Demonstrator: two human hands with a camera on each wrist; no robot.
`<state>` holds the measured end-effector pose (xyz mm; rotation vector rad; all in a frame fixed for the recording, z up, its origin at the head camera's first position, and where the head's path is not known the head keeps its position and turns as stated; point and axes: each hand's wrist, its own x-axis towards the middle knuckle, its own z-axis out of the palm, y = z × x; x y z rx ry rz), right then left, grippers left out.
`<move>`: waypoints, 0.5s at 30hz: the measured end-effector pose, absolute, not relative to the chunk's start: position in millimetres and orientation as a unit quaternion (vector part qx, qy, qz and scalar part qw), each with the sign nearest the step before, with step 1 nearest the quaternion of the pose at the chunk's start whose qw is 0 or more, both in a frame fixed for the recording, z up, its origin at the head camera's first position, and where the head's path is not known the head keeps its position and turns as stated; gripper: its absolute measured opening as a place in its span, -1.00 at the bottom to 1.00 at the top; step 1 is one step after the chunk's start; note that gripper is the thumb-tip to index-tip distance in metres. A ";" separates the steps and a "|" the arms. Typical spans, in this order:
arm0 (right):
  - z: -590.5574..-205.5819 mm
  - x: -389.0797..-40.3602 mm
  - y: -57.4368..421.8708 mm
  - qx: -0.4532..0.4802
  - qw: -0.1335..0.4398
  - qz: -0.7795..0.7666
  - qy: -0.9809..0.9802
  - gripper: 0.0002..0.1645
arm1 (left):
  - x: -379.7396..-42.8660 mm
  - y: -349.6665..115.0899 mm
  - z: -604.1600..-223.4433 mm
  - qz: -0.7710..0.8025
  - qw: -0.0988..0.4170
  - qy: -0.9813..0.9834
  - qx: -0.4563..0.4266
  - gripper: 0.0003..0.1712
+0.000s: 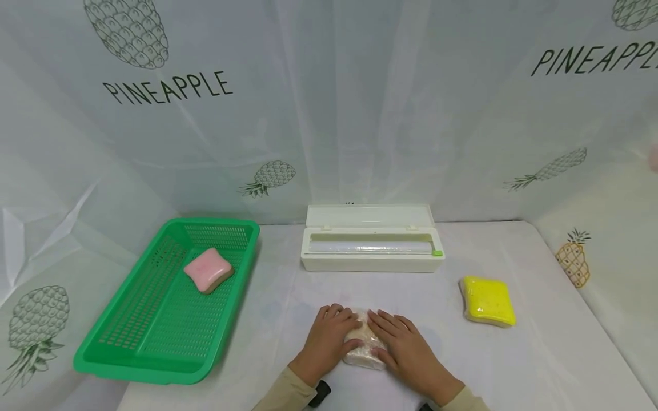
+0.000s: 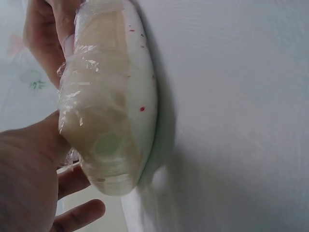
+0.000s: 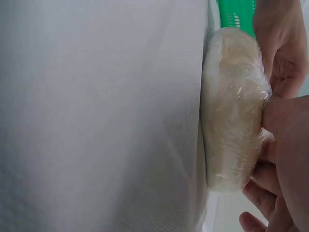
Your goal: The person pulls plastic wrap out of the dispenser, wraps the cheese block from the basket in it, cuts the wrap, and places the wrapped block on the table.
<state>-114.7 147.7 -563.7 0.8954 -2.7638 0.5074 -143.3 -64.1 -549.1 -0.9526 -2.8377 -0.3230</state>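
Observation:
A pillow-shaped block wrapped in clear cling film (image 1: 365, 358) lies on the white-covered table in front of the person. My left hand (image 1: 329, 337) rests on its left side, and my right hand (image 1: 408, 351) lies over its right side, fingers extended across the top. Both thumbs touch the film near the front edge. In the left wrist view the wrapped block (image 2: 101, 106) shows a tan upper part and a white lower part with small red marks. Bunched film shows along its top in the right wrist view. The hands hide part of the upper face.
Behind the hands stands a white cling film dispenser (image 1: 372, 264) with its lid raised. On the left, a green basket (image 1: 154, 374) holds a pink pillow-shaped block (image 1: 208, 269). A yellow block (image 1: 488, 301) lies on the right. Pineapple-printed curtains (image 1: 360, 114) enclose the table.

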 end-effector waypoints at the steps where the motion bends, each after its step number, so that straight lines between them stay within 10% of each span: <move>1: -564.3 -114.7 147.7 0.301 0.096 0.174 -0.933 -0.37 | -143.7 -63.2 -549.5 -0.111 0.065 -0.941 -0.313 -0.56; 15: -562.0 -112.5 152.5 0.290 0.094 0.275 -0.912 -0.42 | -115.2 -68.4 -554.6 -0.160 0.116 -0.919 -0.340 -0.53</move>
